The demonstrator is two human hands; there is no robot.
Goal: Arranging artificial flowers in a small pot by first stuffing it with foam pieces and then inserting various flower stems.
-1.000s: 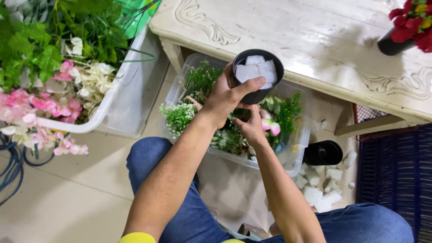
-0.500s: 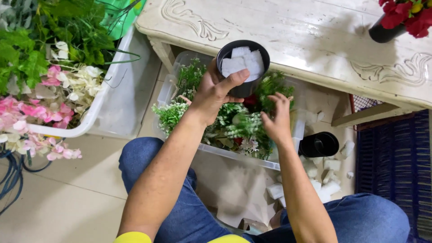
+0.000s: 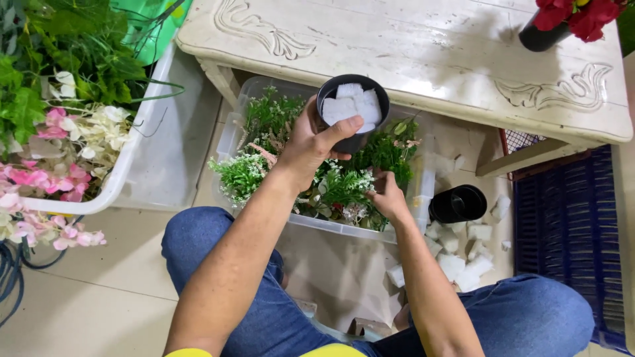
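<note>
at far left a white plastic tub [image 3: 142, 158] holds pink and white artificial flowers [image 3: 63, 142] under green leaves. next, the left hand [image 3: 311, 142] has its grip wrapped round a small black round pot packed with white foam blocks [image 3: 352, 109], thumb over the rim, holding it upright in the air above a clear plastic bin [image 3: 423, 192] of green artificial sprigs [image 3: 264, 125]. just right of and below the pot, the right hand [image 3: 387, 198] reaches down into that greenery; its fingers are buried among the stems, so i cannot tell whether its grip has closed on 1. the sprigs lie directly beneath the pot, nearer the right hand. further right, 1 empty black pot [image 3: 458, 203] lies on its side beside loose white foam chunks [image 3: 463, 254] on the floor. above, a white carved tabletop [image 3: 410, 46] carries a dark vase of red flowers [image 3: 569, 20].
</note>
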